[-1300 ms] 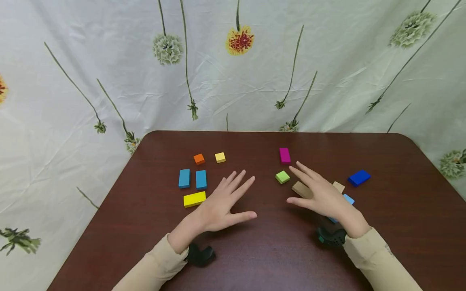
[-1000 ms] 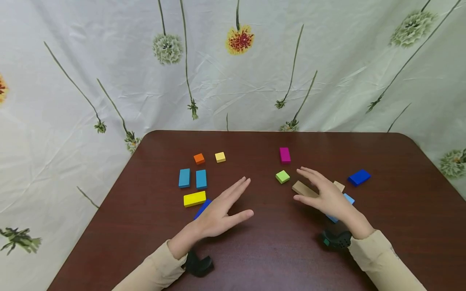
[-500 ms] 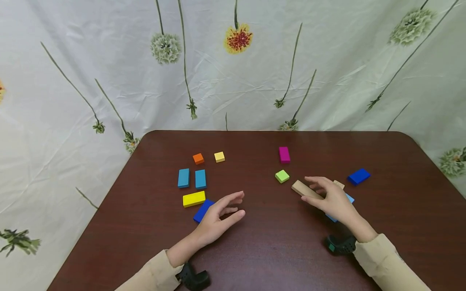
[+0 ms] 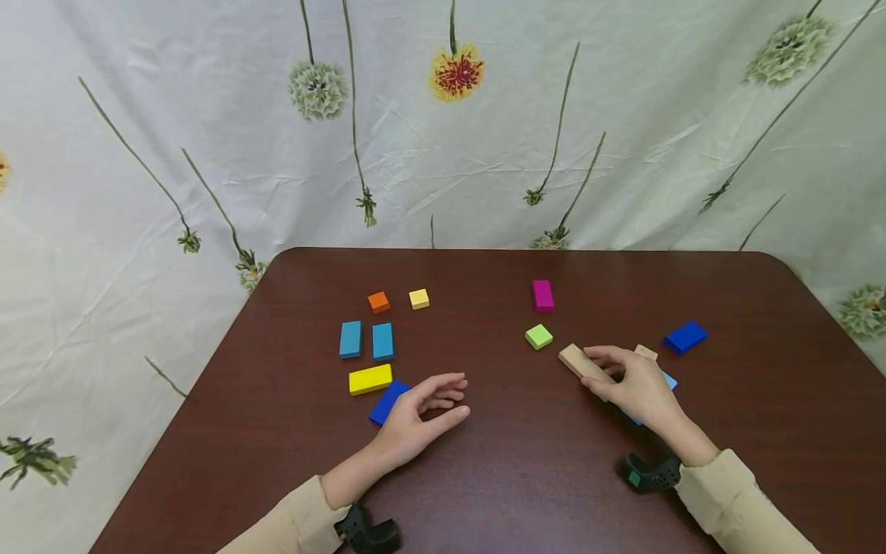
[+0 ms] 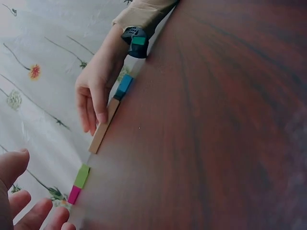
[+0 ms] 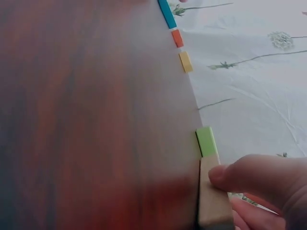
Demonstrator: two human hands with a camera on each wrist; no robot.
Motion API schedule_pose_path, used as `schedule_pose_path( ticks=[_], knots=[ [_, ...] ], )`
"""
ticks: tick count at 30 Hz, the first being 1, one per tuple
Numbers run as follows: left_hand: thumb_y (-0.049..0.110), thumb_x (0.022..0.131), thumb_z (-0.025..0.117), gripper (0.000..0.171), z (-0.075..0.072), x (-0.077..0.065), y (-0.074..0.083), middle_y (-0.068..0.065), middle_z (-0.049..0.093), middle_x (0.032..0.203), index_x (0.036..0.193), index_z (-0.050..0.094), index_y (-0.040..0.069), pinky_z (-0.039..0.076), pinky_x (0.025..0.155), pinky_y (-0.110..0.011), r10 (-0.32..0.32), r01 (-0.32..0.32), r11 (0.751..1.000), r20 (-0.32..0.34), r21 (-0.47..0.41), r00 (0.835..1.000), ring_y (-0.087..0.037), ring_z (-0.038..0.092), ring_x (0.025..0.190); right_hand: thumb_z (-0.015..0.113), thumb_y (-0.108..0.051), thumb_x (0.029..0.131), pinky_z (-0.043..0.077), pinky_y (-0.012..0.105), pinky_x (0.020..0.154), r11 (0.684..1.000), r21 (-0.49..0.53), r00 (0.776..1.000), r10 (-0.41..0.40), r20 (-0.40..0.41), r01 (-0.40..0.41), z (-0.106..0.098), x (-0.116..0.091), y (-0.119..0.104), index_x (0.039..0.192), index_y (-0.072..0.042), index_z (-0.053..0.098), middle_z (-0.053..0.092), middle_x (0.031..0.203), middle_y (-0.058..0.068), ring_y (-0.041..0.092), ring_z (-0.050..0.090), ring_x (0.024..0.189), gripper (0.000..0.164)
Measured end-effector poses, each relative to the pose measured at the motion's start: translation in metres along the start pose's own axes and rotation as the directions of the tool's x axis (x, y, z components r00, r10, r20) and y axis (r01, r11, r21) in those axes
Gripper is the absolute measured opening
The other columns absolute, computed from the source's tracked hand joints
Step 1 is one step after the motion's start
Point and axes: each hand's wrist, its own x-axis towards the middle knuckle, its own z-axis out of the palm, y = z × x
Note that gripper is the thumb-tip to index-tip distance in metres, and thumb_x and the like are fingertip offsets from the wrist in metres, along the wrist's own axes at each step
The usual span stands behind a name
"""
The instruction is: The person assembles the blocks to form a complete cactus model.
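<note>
In the head view my right hand (image 4: 637,385) pinches a long natural-wood block (image 4: 577,362) that lies on the brown table, thumb on the near side and fingers on the far side. The right wrist view shows the thumb (image 6: 221,176) against this wooden block (image 6: 213,199). My left hand (image 4: 415,419) hovers with loosely bent fingers and holds nothing. Beside it lies a dark blue block (image 4: 388,402), partly covered by the hand. A smaller wooden block (image 4: 646,352) and light blue pieces (image 4: 670,380) peek out around the right hand, mostly hidden.
On the left are a yellow block (image 4: 370,379), two blue blocks (image 4: 350,339), an orange block (image 4: 378,302) and a pale yellow one (image 4: 418,299). A green block (image 4: 538,336), a magenta block (image 4: 543,295) and another dark blue block (image 4: 685,338) lie on the right.
The right hand has drawn back toward the near right and closed its thumb and fingers on the wooden block. The left hand has drawn nearer, its fingers relaxing, uncovering the dark blue block.
</note>
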Motion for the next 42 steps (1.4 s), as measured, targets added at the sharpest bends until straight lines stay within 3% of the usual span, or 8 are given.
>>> schedule_pose_path(
  ticks=[13, 25, 33, 37, 42],
  knots=[
    [0.000, 0.089, 0.062, 0.037, 0.000, 0.000, 0.002, -0.025, 0.059, 0.117, 0.124, 0.054, -0.008, 0.050, 0.086, -0.035, -0.011, 0.011, 1.000, -0.008, 0.024, 1.000, -0.038, 0.059, 0.101, 0.076, -0.015, 0.079, 0.048, 0.023, 0.056, 0.993, 0.115, 0.998, -0.017, -0.061, 0.024, 0.018, -0.005, -0.019, 0.117, -0.006, 0.066, 0.067, 0.096, 0.007, 0.021, 0.062, 0.080, 0.041],
    [0.004, 0.089, 0.063, 0.037, 0.000, 0.000, 0.003, -0.021, 0.061, 0.116, 0.124, 0.056, -0.006, 0.050, 0.086, -0.037, -0.034, 0.034, 0.998, 0.005, 0.053, 0.999, -0.025, 0.062, 0.098, 0.077, -0.016, 0.077, 0.048, 0.023, 0.057, 0.978, 0.209, 1.000, 0.008, -0.011, -0.006, 0.037, -0.017, -0.042, 0.116, -0.009, 0.067, 0.068, 0.094, 0.003, 0.013, 0.062, 0.076, 0.041],
    [0.003, 0.089, 0.062, 0.036, 0.000, 0.000, 0.003, -0.021, 0.062, 0.116, 0.123, 0.056, -0.006, 0.050, 0.085, -0.038, -0.026, 0.025, 0.998, 0.008, 0.057, 1.000, -0.026, 0.062, 0.097, 0.078, -0.015, 0.075, 0.049, 0.023, 0.059, 0.964, 0.266, 0.999, 0.026, 0.025, -0.032, 0.049, -0.025, -0.056, 0.113, -0.010, 0.068, 0.068, 0.091, 0.001, 0.010, 0.061, 0.074, 0.039],
    [0.001, 0.088, 0.063, 0.034, 0.003, -0.001, -0.003, -0.022, 0.062, 0.114, 0.121, 0.057, -0.007, 0.052, 0.083, -0.036, 0.006, -0.006, 0.999, -0.009, 0.042, 1.000, -0.026, 0.063, 0.096, 0.078, -0.016, 0.075, 0.049, 0.023, 0.060, 0.959, 0.277, 0.998, 0.040, 0.051, -0.052, 0.055, -0.028, -0.062, 0.112, -0.011, 0.069, 0.068, 0.089, -0.002, 0.009, 0.060, 0.073, 0.038],
    [-0.002, 0.088, 0.061, 0.031, 0.010, -0.002, -0.022, -0.021, 0.062, 0.113, 0.119, 0.059, -0.007, 0.054, 0.079, -0.034, 0.074, -0.074, 0.997, -0.032, -0.007, 0.997, -0.027, 0.063, 0.096, 0.079, -0.014, 0.074, 0.048, 0.023, 0.058, 0.954, 0.290, 0.996, 0.057, 0.064, -0.073, 0.062, -0.030, -0.069, 0.110, -0.012, 0.070, 0.067, 0.087, -0.003, 0.008, 0.060, 0.071, 0.037]
  ],
)
